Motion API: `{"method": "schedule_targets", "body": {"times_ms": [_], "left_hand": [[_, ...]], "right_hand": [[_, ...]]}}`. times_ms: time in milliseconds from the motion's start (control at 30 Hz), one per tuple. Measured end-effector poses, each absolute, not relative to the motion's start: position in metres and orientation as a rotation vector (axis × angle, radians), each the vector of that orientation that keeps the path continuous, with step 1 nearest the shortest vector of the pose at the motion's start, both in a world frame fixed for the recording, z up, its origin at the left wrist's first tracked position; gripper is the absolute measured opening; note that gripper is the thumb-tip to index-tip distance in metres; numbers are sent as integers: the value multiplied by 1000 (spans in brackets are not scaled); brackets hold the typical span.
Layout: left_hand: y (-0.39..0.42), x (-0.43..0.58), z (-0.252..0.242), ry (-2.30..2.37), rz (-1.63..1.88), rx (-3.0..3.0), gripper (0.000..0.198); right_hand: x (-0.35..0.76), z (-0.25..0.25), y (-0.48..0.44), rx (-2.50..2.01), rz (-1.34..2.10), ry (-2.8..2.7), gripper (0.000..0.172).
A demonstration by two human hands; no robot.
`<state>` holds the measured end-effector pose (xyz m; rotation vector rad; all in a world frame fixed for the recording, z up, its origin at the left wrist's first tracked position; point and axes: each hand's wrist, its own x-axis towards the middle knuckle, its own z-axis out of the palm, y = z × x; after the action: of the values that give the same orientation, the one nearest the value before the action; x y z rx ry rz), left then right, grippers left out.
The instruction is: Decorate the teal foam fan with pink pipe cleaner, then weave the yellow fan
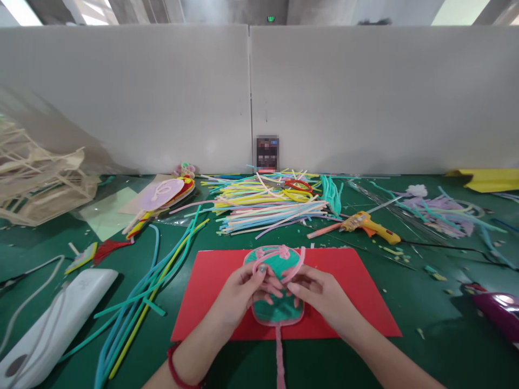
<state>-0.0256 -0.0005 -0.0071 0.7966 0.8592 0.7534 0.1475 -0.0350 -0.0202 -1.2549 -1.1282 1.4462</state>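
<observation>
A small teal fan-shaped piece point(279, 310) edged in pink lies on a red sheet point(357, 292) in front of me. A pink pipe cleaner point(279, 252) loops across its top, and a pink stem hangs down from its bottom. My left hand point(245, 294) pinches the pink pipe cleaner at the fan's upper left. My right hand point(318, 292) pinches the same pink strand at the upper right, fingers closed on it. Both hands rest over the fan's middle.
A heap of coloured pipe cleaners point(267, 202) lies behind the red sheet. A yellow glue gun point(371, 226) sits to the right, finished fans point(162, 197) at back left, long teal strands point(150, 292) and a white box point(52, 324) at left. A white partition point(251, 97) closes the back.
</observation>
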Motion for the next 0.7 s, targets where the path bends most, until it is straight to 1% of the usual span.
{"method": "schedule_targets", "body": {"times_ms": [100,200,333,433,567,633,700], "left_hand": [[-2,-23,-11,835,676,806,43],[0,-25,-12,951,761,959,43],[-4,-30,-9,1233,968,1501,24],[-13,-30,-6,1135,928,1771,19],[-21,-24,-5,1044,859,1834,17],[-20,-23,-5,1051,872,1833,12],[-18,-23,-5,1084,885,1788,10]], "right_hand": [[148,-19,-36,-1312,1386,-1116,33],[150,-17,-37,-1370,1243,-1126,33],[152,-15,-40,-1426,854,-1327,30],[150,-17,-42,-1388,611,-1572,28],[143,-23,-44,-1328,411,-1857,32],[140,-23,-45,-1296,378,-1928,34],[138,-22,-46,-1265,397,-1933,31]]}}
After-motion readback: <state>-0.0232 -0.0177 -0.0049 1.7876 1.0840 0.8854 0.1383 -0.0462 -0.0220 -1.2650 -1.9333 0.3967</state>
